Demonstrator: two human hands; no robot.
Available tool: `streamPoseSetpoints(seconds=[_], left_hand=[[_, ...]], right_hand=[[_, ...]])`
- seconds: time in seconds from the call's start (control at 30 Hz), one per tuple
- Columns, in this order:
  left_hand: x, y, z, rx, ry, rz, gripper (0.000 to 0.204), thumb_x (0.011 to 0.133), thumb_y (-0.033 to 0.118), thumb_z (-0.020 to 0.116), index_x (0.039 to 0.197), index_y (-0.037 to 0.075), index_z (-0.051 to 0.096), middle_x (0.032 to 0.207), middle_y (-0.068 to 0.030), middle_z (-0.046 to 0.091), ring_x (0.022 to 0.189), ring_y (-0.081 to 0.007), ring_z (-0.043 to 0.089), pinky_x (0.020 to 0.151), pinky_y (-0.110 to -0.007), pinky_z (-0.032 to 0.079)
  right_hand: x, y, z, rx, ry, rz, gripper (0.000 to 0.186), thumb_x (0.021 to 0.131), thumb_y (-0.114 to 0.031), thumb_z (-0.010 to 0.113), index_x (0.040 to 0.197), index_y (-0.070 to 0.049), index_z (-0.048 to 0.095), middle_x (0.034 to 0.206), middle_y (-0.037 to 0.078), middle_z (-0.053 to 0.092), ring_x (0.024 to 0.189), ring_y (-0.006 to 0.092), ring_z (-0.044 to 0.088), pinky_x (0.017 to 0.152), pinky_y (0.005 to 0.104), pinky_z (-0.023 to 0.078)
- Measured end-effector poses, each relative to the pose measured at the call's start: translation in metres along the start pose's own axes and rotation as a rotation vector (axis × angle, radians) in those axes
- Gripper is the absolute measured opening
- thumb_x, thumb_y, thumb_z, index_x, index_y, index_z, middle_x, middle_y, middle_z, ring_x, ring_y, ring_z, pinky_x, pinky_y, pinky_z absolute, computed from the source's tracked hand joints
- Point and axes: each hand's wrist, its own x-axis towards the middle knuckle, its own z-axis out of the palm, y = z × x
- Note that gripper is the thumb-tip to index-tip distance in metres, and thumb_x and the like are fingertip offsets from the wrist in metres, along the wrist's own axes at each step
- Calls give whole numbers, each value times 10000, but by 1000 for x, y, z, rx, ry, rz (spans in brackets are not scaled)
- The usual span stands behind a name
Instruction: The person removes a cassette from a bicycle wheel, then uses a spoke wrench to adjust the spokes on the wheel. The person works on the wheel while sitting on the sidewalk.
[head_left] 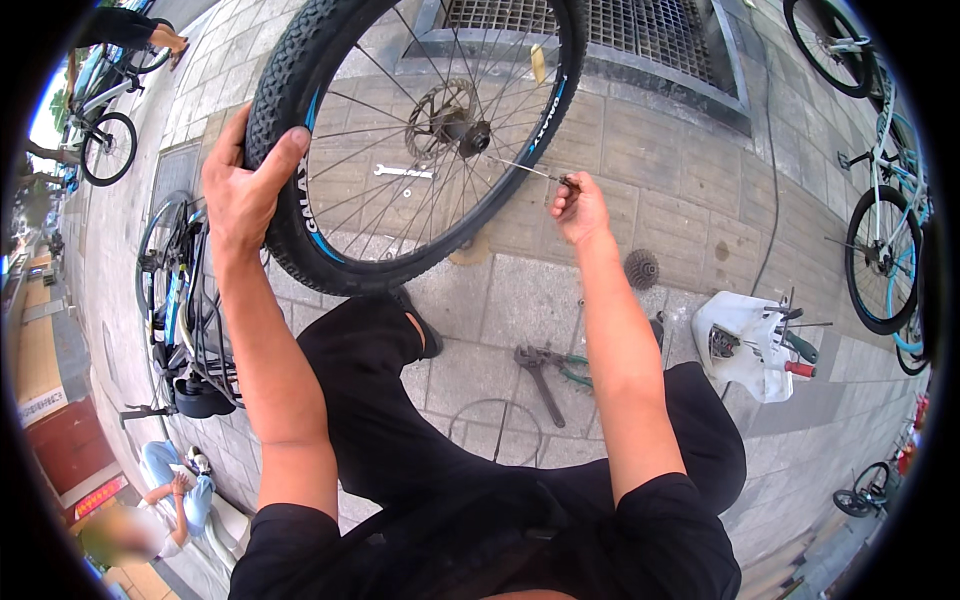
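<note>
A bicycle wheel (372, 278) with a knobby black tyre stands tilted before me. My left hand (245, 190) grips its tyre at the left side, thumb over the sidewall and fingers round the tread. Between the fingers of my right hand (582, 208) is a thin metal rod (528, 170) with a dark end, held to the right of the wheel. The rod's far tip points at the wheel hub (468, 136); whether it touches, I cannot tell. A disc rotor (432, 122) sits on the hub. Behind the spokes, a spanner (404, 172) and a small nut (407, 193) lie on the paving.
A sprocket cassette (642, 268) lies right of my right forearm. An adjustable wrench (543, 388) and green-handled pliers (572, 370) lie between my legs. A cut white plastic container (712, 325) holds tools at right. Bicycles (882, 240) stand at both sides; a metal grate (600, 35) lies ahead.
</note>
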Motion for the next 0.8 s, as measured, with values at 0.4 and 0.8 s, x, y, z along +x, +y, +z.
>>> streamPoseSetpoints(seconds=[0.4,0.8], left_hand=[[2,-3,7,-31,-14,91,598,828,281,870,1252,-81,652,1002,-55,714,875,-112,638,812,-244,507],[6,-4,10,43,4,160,553,818,298,859,1227,-29,682,926,-36,704,817,-100,626,742,-249,500]], right_hand=[[-35,-8,-48,-67,32,-109,145,931,-239,670,946,-98,638,810,71,674,702,199,639,611,345,502],[-82,94,-139,-1301,351,-111,372,955,-295,626,1157,1,726,1080,248,726,1004,285,714,917,379,541]])
